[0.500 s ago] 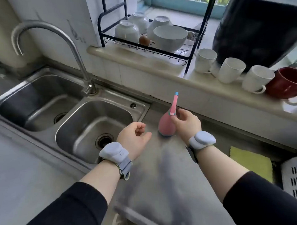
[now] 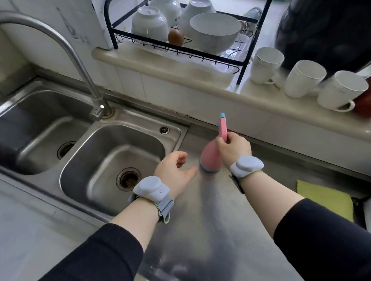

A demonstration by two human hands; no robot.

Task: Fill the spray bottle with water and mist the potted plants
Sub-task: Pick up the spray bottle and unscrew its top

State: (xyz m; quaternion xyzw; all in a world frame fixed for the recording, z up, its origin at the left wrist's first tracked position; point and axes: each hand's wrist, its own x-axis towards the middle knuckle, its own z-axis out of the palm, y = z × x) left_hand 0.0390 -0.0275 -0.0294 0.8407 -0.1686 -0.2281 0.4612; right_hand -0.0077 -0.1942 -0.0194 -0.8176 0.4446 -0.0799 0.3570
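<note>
Two hands reach out over the steel surface beside the sink. One pink spray bottle stands on that surface, just past the sink's rim on the side away from the tap. Its pink top with a small blue tip points up. The right hand wraps its grip around the neck of the bottle, fingers curled tight on it. The left hand hovers between the bottle and the sink bowl. Its grip is loose and holds nothing, with the thumb pointing at the bottle's round base but not touching it. Both wrists wear grey bands. Behind the bottle, on the ledge, a black rack holds white bowls and a brown egg. White mugs lie beside the rack. One yellow cloth lies on the surface, past the right arm from the bottle.
</note>
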